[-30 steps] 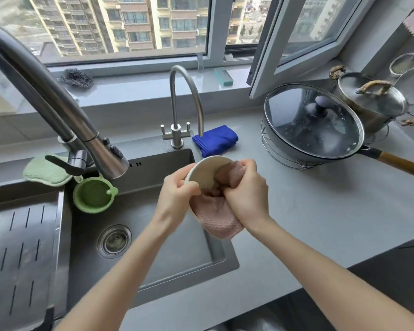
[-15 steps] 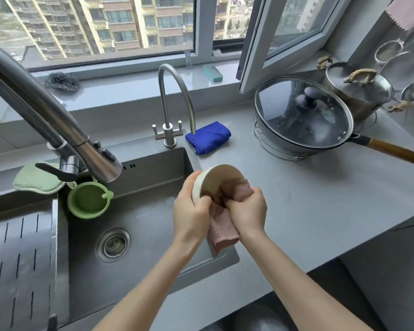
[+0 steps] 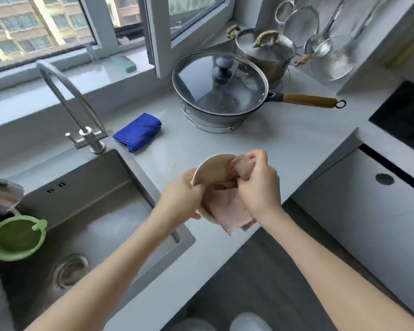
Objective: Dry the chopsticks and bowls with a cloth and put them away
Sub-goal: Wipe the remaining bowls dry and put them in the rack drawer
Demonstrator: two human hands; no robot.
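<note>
One bowl point(image 3: 210, 170) was seen, held in mid-air just below the centre of the frame, over the near edge of the counter point(image 3: 285, 149) and to the right of the sink point(image 3: 101, 187). It was tipped on its side, its mouth turned toward the right of the frame, so that the opening faced the right hand point(image 3: 259, 187) directly. The left hand point(image 3: 181, 199) was clamped on the bowl's left rim. The right hand was closed round a bunched pink cloth point(image 3: 227, 209), one end pressed into the bowl's hollow and the rest hanging below. The wiping was judged to turn on that facing: cloth at the mouth side, steadying hand at the back. One pink cloth was counted, and one folded blue cloth point(image 3: 138, 131) at middle left, beside a tap point(image 3: 89, 139). No chopsticks could be found in view. One lidded wok point(image 3: 219, 84) and one lidded pot point(image 3: 265, 46) stood at upper right.
</note>
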